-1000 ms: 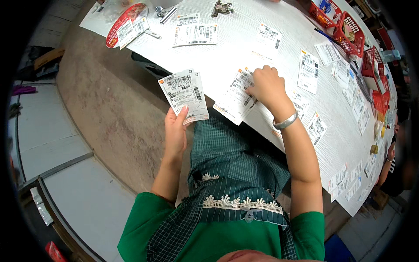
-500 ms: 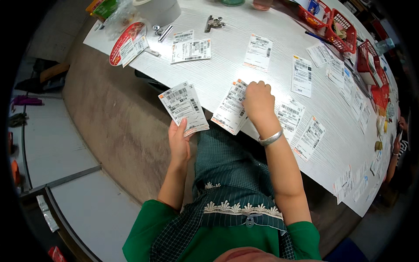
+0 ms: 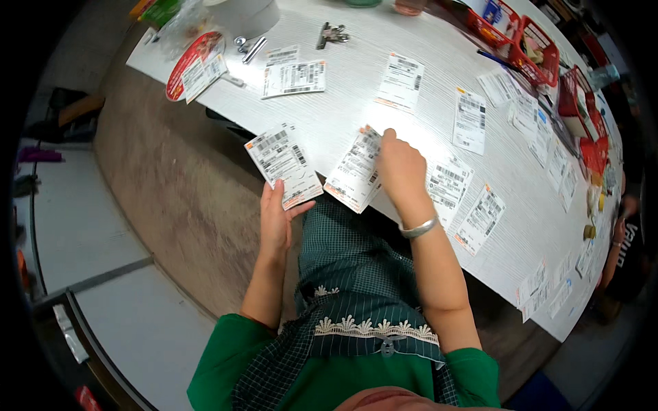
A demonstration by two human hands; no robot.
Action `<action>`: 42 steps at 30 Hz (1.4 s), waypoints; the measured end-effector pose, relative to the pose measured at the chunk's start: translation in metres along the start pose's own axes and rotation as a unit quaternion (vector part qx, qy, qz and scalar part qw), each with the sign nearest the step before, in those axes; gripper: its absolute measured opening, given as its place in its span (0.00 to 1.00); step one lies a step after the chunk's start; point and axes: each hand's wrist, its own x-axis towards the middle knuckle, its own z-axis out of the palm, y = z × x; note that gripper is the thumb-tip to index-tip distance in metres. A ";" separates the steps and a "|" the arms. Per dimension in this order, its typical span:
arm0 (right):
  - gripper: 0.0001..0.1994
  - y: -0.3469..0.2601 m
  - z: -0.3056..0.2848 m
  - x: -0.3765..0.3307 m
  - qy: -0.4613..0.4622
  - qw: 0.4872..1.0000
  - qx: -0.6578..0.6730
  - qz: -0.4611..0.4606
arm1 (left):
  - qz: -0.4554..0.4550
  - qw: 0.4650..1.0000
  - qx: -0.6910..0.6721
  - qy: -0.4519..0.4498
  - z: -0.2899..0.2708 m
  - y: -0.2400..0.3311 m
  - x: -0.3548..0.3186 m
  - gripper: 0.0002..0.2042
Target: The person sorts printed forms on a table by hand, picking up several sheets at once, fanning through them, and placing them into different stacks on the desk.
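Note:
A small stack of printed white shipping labels (image 3: 282, 164) with orange corners is gripped by my left hand (image 3: 275, 220), thumb and fingers at its lower end, just off the table's near edge. Beside it, a second stack of shipping labels (image 3: 351, 175) lies partly over that edge. My right hand (image 3: 401, 168), with a silver bangle at the wrist, is closed at this stack's right side; its fingertips are partly hidden. Right of that hand lie a label (image 3: 449, 188), partly behind the wrist, and another label (image 3: 481, 219).
More labels (image 3: 469, 120) are spread over the white table (image 3: 322, 130). Metal clips (image 3: 332, 34), a white roll (image 3: 243, 15) and a red oval card (image 3: 195, 65) stand or lie at the far left. Red baskets (image 3: 534, 51) line the far right. Another person's arm (image 3: 612, 253) shows at the right.
The whole view has shifted slightly. My left fingers have spread a little on the held stack. My right hand stays at the second stack with its fingers slightly changed.

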 end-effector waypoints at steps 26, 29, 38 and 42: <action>0.25 0.042 0.015 -0.120 0.075 0.928 0.364 -0.032 | -0.103 0.977 0.082 -0.167 0.028 -0.023 -0.041 0.17; 0.24 0.037 0.025 -0.126 0.055 0.946 0.309 -0.087 | -0.097 0.976 0.123 -0.154 0.022 -0.016 -0.049 0.17; 0.11 0.124 -0.022 -0.068 0.193 0.972 0.132 0.015 | 0.012 0.985 0.139 -0.103 0.021 -0.012 -0.033 0.18; 0.14 0.152 -0.040 -0.045 0.145 0.989 -0.001 0.004 | 0.028 0.986 0.122 -0.109 0.030 -0.008 -0.030 0.17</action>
